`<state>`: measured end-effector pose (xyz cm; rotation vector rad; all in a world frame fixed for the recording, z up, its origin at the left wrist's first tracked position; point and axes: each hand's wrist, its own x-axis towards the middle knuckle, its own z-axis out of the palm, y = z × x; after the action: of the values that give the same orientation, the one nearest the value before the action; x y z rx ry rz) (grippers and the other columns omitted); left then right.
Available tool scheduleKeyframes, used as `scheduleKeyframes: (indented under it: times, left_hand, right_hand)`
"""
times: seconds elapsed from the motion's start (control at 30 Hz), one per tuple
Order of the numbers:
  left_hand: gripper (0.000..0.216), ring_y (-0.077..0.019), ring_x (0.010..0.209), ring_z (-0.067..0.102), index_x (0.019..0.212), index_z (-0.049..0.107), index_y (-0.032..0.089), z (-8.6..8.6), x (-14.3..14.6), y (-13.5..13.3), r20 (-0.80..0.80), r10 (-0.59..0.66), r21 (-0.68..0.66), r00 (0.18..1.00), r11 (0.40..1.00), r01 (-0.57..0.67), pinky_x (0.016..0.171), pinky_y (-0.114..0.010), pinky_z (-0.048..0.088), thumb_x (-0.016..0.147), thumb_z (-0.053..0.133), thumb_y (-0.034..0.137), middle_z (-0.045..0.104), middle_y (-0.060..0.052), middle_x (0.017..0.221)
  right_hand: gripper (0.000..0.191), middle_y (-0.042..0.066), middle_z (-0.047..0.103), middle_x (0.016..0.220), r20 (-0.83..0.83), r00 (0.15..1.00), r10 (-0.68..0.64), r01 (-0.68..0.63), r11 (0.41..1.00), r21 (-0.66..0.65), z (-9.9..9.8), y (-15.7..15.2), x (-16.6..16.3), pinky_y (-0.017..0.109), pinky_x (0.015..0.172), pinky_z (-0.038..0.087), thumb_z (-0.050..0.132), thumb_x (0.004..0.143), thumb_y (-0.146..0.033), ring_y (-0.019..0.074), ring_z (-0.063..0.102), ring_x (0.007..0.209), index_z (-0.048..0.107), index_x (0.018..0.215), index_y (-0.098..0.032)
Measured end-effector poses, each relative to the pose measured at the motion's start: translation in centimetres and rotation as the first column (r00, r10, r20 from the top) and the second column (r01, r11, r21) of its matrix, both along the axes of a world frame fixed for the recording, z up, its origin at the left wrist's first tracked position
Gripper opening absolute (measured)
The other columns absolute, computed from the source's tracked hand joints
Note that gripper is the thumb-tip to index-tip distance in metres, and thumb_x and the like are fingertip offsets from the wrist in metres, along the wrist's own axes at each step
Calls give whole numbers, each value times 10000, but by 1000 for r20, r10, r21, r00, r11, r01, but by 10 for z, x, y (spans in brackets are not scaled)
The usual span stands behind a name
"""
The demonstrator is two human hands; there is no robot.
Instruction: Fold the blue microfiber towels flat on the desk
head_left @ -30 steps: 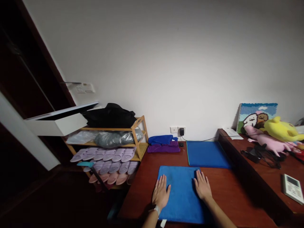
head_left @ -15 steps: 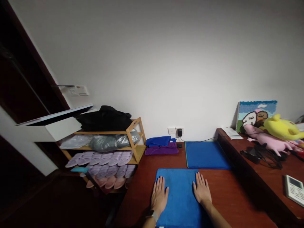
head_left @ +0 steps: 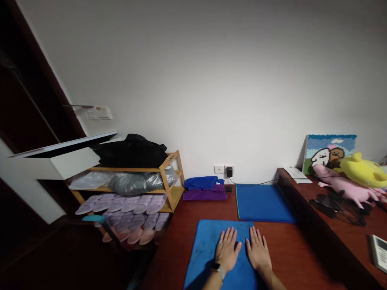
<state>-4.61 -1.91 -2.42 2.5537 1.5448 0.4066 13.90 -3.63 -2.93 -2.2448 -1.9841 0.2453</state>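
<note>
A light blue cloth (head_left: 203, 245) is spread flat on the reddish-brown desk (head_left: 290, 249). My left hand (head_left: 226, 249) lies flat on the middle of it, fingers stretched forward, a watch on the wrist. Along the cloth's right edge rests my right hand (head_left: 259, 249), also flat with its fingers out. Neither hand grips anything. Behind the cloth lies a darker blue cloth (head_left: 264, 202) with a green left edge. Folded blue cloth (head_left: 201, 182) sits on a folded purple cloth (head_left: 204, 194) by the wall.
To the left, a wooden rack (head_left: 171, 181) holds several slippers (head_left: 155, 204), bagged items and a black bag (head_left: 133, 151). A raised ledge on the right carries a pink plush toy (head_left: 344, 186), a yellow plush toy (head_left: 363, 169), cables and a calculator-like device (head_left: 380, 253). A plugged-in charger (head_left: 229, 171) trails a cord.
My left hand has slid right across the cloth from its left edge towards my right hand. The right hand stays near the right edge. The view has shifted slightly.
</note>
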Motion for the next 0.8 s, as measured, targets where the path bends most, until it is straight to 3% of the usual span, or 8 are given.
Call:
scheduleKeyframes:
  times: [0.17, 0.27, 0.43, 0.6, 0.8]
  left_hand:
    - [672, -244, 1534, 265, 1611, 166, 233, -2, -96, 10, -93, 209, 42, 974, 978, -206, 1260, -478, 244, 1037, 217, 578, 281, -47, 1664]
    - [689, -242, 1530, 273, 1610, 149, 217, -7, -125, 10, -104, 229, 85, 968, 972, -221, 1257, -466, 253, 1035, 238, 585, 278, -62, 1663]
    - [689, -242, 1532, 265, 1605, 185, 198, -12, -126, 9, -102, 246, 106, 964, 966, -235, 1261, -452, 254, 1037, 242, 584, 257, -69, 1665]
    - [673, -248, 1528, 272, 1608, 148, 220, -14, -125, 11, -88, 233, 107, 968, 969, -224, 1260, -474, 267, 1040, 264, 561, 256, -59, 1664]
    - [654, -245, 1530, 259, 1609, 123, 245, -15, -132, 12, -99, 235, 97, 967, 969, -226, 1256, -483, 281, 1044, 246, 552, 256, -31, 1664]
  right_hand:
    - [727, 18, 145, 1686, -5, 1000, -17, 17, 1000, -21, 4, -2, -1, 456, 1268, 79, 112, 987, -523, 222, 107, 1562, 177, 1607, -149]
    - [729, 21, 137, 1688, -3, 1000, -22, 22, 999, -47, 3, -2, 0, 459, 1269, 83, 118, 986, -518, 218, 103, 1562, 158, 1608, -139]
    - [751, 14, 114, 1691, -37, 999, -32, 28, 994, -102, 8, 4, 1, 455, 1267, 117, 105, 982, -552, 221, 103, 1561, 125, 1611, -142]
    - [730, 27, 140, 1688, -12, 1000, -8, 8, 999, -40, 14, 19, -1, 432, 1271, 84, 109, 985, -505, 205, 94, 1561, 162, 1606, -124]
    - [750, 20, 140, 1682, -61, 998, 13, -13, 1000, -2, 5, 25, 1, 434, 1277, 73, 133, 979, -539, 200, 106, 1560, 168, 1604, -127]
